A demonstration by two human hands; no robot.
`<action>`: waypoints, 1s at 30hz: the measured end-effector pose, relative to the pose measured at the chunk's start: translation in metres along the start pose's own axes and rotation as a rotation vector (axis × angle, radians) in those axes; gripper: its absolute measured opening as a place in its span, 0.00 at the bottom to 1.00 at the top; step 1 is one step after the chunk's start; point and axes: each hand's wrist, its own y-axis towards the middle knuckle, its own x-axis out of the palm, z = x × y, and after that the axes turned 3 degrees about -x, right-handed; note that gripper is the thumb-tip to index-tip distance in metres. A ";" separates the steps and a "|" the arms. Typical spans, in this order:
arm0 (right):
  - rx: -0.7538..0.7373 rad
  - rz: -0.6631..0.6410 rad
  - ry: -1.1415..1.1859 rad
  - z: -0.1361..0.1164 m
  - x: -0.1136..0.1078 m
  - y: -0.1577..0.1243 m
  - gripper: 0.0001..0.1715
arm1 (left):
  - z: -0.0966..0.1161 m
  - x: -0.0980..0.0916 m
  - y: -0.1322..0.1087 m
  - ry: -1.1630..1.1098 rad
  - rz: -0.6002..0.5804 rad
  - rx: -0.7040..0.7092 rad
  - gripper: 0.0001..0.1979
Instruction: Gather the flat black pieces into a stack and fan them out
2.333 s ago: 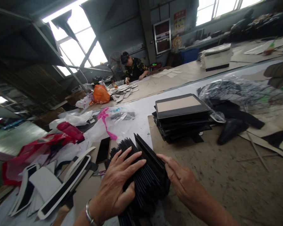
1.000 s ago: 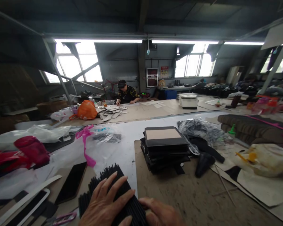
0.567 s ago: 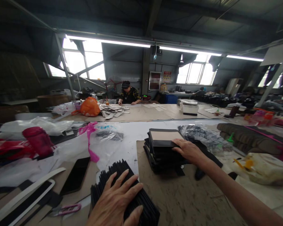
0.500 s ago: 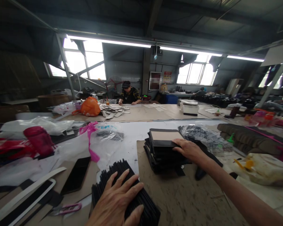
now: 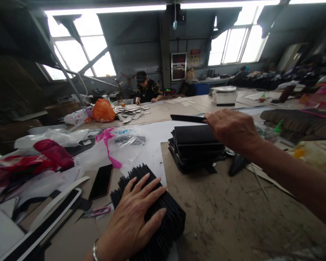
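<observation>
My left hand (image 5: 134, 217) lies flat, fingers spread, on a row of black panels standing on edge (image 5: 168, 214) near the table's front. My right hand (image 5: 232, 128) is closed on one flat black panel (image 5: 187, 118), holding it level a little above a stack of black panels (image 5: 195, 146) at the table's middle. The lifted panel is seen edge-on.
A black phone (image 5: 101, 181) and pink scissors (image 5: 97, 212) lie left of the row. Plastic bags (image 5: 119, 139), red bags (image 5: 51, 154) and white-black strips (image 5: 51, 214) crowd the left. A black piece (image 5: 237, 165) lies right of the stack. Another person (image 5: 146, 90) works at the far table.
My right hand left the row, reached to the stack, took its top panel and lifted it. My left hand stayed on the row. The camera tilted up, then down a little.
</observation>
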 end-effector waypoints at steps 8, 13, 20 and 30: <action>0.100 -0.377 0.214 -0.060 -0.024 -0.032 0.14 | -0.012 0.001 -0.002 0.214 0.020 0.131 0.26; 0.092 -0.500 0.284 -0.038 0.023 -0.056 0.13 | -0.009 -0.003 -0.002 0.259 -0.007 0.124 0.25; 0.173 -0.556 0.612 -0.023 0.073 -0.069 0.20 | -0.005 -0.007 0.000 0.241 -0.043 0.129 0.25; 0.187 -0.543 0.789 -0.027 0.101 -0.071 0.20 | 0.002 -0.010 0.001 0.136 -0.093 0.052 0.24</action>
